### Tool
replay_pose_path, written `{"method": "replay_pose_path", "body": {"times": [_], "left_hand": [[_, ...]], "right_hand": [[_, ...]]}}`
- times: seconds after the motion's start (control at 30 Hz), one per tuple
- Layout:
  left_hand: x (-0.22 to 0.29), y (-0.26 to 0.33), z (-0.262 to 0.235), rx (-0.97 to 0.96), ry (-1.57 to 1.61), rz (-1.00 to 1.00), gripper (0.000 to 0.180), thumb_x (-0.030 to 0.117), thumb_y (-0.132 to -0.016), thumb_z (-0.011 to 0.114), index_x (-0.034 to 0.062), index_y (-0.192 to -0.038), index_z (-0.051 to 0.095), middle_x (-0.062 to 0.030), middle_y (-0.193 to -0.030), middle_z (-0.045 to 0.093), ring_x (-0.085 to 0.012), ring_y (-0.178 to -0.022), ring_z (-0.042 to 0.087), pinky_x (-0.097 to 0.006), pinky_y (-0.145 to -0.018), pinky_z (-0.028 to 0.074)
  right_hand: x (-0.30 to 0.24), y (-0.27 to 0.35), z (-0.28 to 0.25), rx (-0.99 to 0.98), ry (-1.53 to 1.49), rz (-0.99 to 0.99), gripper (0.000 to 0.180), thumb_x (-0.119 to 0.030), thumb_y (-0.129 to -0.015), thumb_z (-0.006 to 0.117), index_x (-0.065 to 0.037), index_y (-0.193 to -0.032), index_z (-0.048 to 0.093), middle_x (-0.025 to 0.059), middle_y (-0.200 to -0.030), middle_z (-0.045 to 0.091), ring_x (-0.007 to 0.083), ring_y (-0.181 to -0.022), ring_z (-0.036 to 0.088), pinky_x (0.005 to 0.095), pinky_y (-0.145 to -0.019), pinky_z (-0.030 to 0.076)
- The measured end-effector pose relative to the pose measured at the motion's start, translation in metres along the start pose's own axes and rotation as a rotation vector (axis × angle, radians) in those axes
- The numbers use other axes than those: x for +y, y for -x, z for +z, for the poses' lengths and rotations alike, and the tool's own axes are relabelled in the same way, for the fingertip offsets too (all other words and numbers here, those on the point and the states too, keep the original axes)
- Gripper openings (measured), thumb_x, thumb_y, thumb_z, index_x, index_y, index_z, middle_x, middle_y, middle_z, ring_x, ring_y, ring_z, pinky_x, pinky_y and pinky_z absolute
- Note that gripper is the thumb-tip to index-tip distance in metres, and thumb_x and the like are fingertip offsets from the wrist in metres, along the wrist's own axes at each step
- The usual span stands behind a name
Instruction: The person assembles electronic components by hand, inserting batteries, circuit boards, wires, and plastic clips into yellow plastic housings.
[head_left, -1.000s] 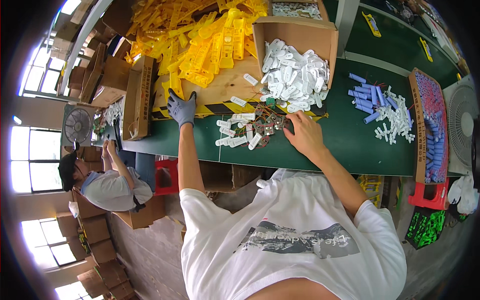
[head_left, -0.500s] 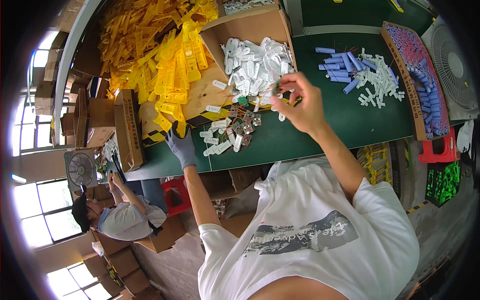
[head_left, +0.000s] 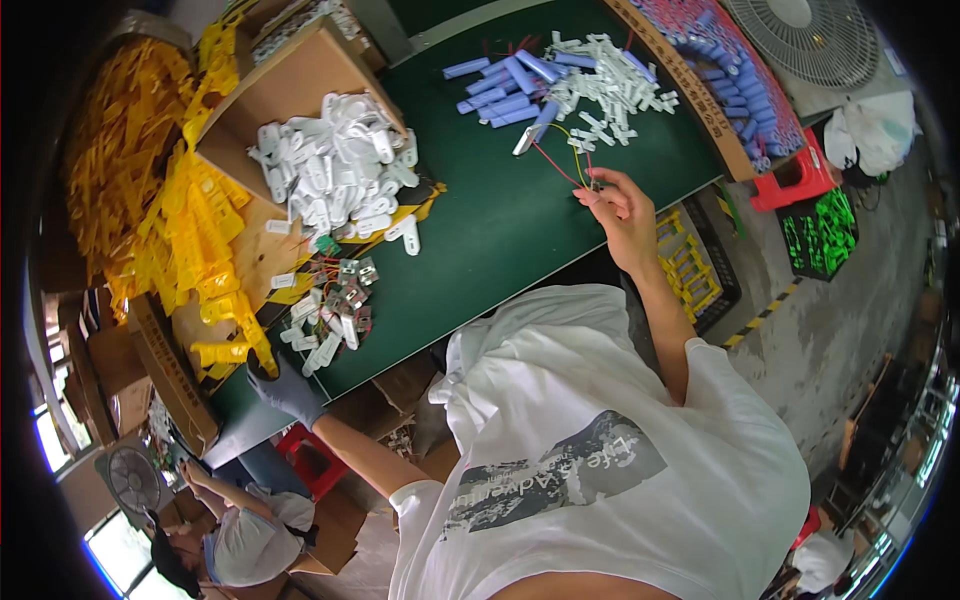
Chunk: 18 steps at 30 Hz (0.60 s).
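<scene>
My right hand (head_left: pixel 627 222) is raised over the front of the green bench, thumb and fingertips pinched on a wired part. Its red and yellow wires (head_left: pixel 577 160) loop leftward to a small whitish piece (head_left: pixel 524 141). What sits between the fingertips is mostly hidden. At the left, my left hand (head_left: pixel 286 391) wears a grey glove with dark fingertips, closed on the end of a yellow plastic part (head_left: pixel 232 312) by the bench edge. Beside it lies a cluster of small metal-cased parts with wires (head_left: pixel 350 290) and white plastic pieces (head_left: pixel 322 352).
A tipped cardboard box (head_left: pixel 240 125) spills white plastic casings (head_left: pixel 335 160). Yellow plastic parts (head_left: pixel 120 170) pile up at far left. Blue cylindrical cells (head_left: pixel 515 80) and white clips (head_left: pixel 610 90) lie farther back. A person (head_left: pixel 250 530) sits at lower left; a fan (head_left: pixel 800 45) stands at upper right.
The view has swung toward the right. My right hand has moved rightward, away from the white casings, and the wires of its part now show stretched out. My left hand stays at the yellow part.
</scene>
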<state>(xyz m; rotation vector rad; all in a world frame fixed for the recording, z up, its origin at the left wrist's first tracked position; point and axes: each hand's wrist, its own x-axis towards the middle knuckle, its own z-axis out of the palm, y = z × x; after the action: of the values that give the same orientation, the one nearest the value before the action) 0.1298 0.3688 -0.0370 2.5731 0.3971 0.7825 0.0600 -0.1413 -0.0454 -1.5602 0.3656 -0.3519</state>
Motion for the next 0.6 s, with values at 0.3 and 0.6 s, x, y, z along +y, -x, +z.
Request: {"method": "replay_pose_path", "body": {"times": [0.3,0.6], "left_hand": [[-0.034,0.005,0.01,0.056,0.678,-0.131,0.05,-0.008,-0.083,0.062,-0.0018,-0.13,0.046,-0.0163,-0.116,0.058,-0.024,-0.101,0.058,-0.034,-0.086,0.053],[0.001,0.026,-0.026,-0.249,0.67,-0.132,0.046,-0.007,-0.084,0.059,-0.0009,-0.128,0.047,-0.0169,-0.111,0.06,-0.0223,-0.098,0.059,-0.03,-0.081,0.052]], "right_hand": [[-0.023,-0.007,-0.012,0.192,0.216,-0.464,0.041,-0.007,-0.079,0.069,-0.001,-0.117,0.056,0.0143,-0.11,0.067,0.0181,-0.095,0.065,0.0283,-0.074,0.053],[-0.06,-0.031,-0.004,0.046,-0.002,-0.524,0.04,-0.01,-0.086,0.061,0.004,-0.122,0.052,0.0163,-0.113,0.066,0.0206,-0.1,0.065,0.0276,-0.077,0.051]]}}
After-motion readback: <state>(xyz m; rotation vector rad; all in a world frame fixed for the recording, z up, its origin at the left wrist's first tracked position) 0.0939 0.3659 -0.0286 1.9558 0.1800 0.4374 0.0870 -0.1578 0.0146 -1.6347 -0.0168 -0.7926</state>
